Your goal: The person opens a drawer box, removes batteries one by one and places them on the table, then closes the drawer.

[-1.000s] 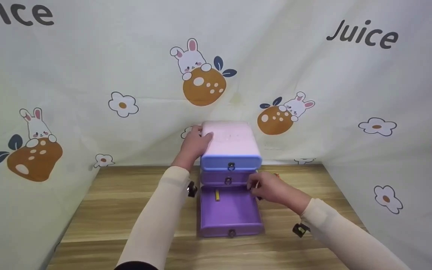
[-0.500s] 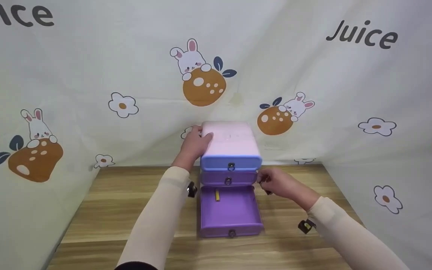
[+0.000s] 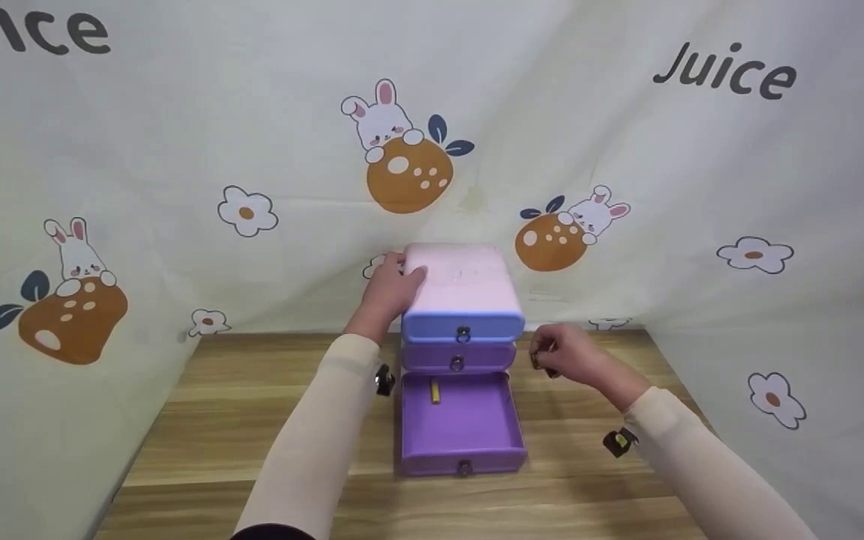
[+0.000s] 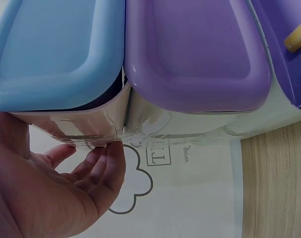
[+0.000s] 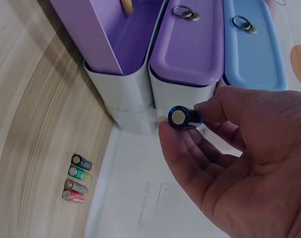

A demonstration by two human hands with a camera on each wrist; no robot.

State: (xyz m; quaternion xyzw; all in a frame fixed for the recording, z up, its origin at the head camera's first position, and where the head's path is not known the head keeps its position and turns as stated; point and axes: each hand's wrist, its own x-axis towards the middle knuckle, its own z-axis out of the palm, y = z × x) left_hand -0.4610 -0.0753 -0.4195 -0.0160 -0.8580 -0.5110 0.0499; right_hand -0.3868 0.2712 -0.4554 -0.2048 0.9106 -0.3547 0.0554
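Observation:
In the head view a small drawer cabinet (image 3: 458,281) has a pink top, a blue upper drawer (image 3: 432,327) and two purple ones. My left hand (image 3: 387,292) grips its upper left edge, thumb on top and fingertips against the side. Its bottom drawer (image 3: 469,431) is pulled out, with a yellow cylinder (image 3: 435,391) lying inside. Beyond the cabinet's right side, my right hand (image 3: 574,354) pinches a dark battery (image 5: 190,119) with a blue band between thumb and fingers. The right wrist view shows that battery's flat end.
On the wooden table (image 3: 289,420), right of the cabinet, several batteries (image 5: 77,186) lie in a row: black, green, grey and red. A printed cloth (image 3: 289,135) with rabbits and flowers hangs behind and at both sides. The drawers have ring pulls (image 5: 244,24).
My right hand has moved right and slightly back, from over the pulled-out drawer's right edge to beside the cabinet. My left hand and the drawers stay in place.

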